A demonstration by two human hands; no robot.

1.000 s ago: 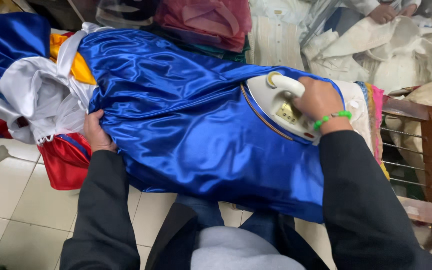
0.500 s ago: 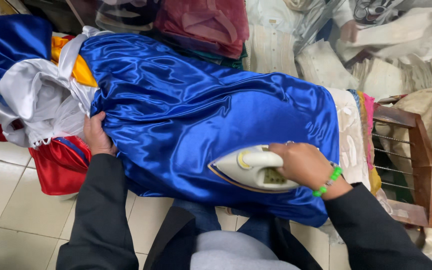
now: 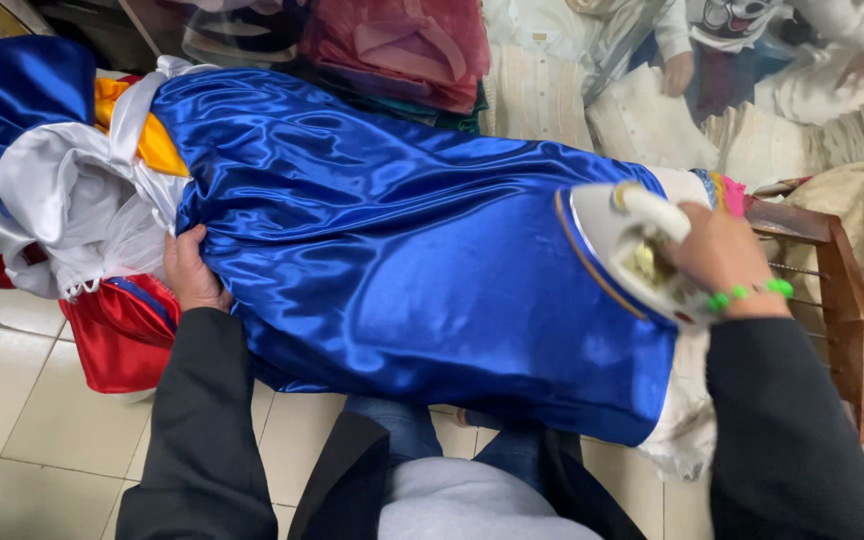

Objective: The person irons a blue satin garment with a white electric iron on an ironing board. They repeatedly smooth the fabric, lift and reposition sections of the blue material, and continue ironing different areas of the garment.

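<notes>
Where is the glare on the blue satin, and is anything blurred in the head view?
Head view: bright highlights streak the blue satin along its folds, strongest near the left hand; the right hand on the iron is sharp enough; the top right background looks soft.

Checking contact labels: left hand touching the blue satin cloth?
Touching. Head view: left hand presses its fingers onto the blue satin cloth at its left edge, no gap.

iron [image 3: 620, 255] handle hidden under right hand [image 3: 720, 262] — blue satin [image 3: 402, 260] cut off left
</notes>
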